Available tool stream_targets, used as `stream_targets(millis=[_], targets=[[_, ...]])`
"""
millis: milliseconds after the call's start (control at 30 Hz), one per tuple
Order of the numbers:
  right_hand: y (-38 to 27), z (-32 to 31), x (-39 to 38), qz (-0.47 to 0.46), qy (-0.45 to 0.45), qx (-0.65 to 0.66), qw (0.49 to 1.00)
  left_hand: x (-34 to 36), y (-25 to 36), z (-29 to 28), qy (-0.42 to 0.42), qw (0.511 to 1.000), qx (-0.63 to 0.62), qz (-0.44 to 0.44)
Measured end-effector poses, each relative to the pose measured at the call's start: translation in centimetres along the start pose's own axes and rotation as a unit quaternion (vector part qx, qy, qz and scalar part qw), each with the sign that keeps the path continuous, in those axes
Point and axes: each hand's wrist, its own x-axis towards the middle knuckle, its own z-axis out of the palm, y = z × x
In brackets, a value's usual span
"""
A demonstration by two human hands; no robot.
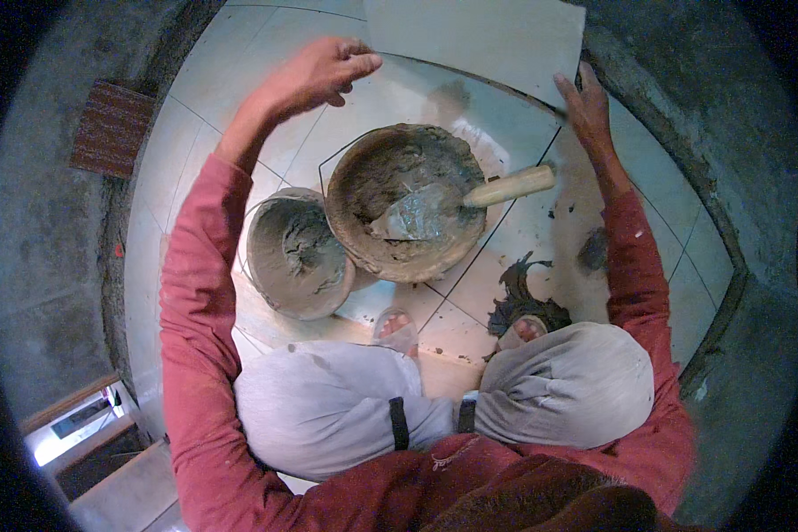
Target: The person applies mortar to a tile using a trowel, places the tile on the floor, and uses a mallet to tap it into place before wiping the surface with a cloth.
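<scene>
A large pale tile [474, 40] rests at the top of the view, with my right hand [585, 111] gripping its lower right corner. My left hand [337, 71] is in the air to the left of that tile, fingers loosely bent and apart, holding nothing visible. Below my hands, a wide bucket [350, 164] holds grey mortar, and a trowel with a pale wooden handle [519, 184] lies across it, its blade in the mortar. A smaller bucket of grey mix [270, 266] stands beside it on the lower left.
I squat on a tiled floor [674, 266] with spilled dark mortar [528, 293] near my feet. Rough concrete walls [62, 266] border both sides. A reddish-brown square piece [106, 129] is at the left edge, and a step with an opening [124, 479] lies at lower left.
</scene>
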Motion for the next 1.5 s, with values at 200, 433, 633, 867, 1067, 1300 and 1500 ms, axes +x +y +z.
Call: stream_targets(millis=[200, 433, 633, 867, 1067, 1300, 1500], targets=[[10.1, 2.0, -2.5, 0.238, 0.014, 0.263, 0.935, -4.4, -2.3, 5.3, 0.102, 0.991, 0.037, 0.074], [14.3, 4.3, -4.9, 0.291, 0.013, 0.339, 0.895, 0.2, -0.2, 6.8, 0.002, 0.984, 0.077, 0.16], [13.4, 3.9, -3.5, 0.248, 0.053, 0.353, 0.901, 15.9, 0.5, 16.0, -0.136, 0.969, -0.165, -0.127], [9.9, 3.6, -4.0, 0.277, 0.024, 0.395, 0.875, 25.3, -2.8, 26.6, 0.024, 0.96, 0.278, 0.017], [11.8, 4.1, -2.0, 0.235, 0.031, 0.331, 0.913, 30.0, -3.3, 28.6, 0.128, 0.917, -0.354, -0.135], [12.0, 4.8, -0.2, 0.319, 0.093, 0.355, 0.874, 31.6, -7.5, 30.8, 0.192, 0.932, -0.299, 0.066], [17.8, 4.8, 0.2, 0.31, 0.037, 0.261, 0.913, 30.3, -5.0, 30.8, 0.239, 0.968, -0.046, -0.06]])
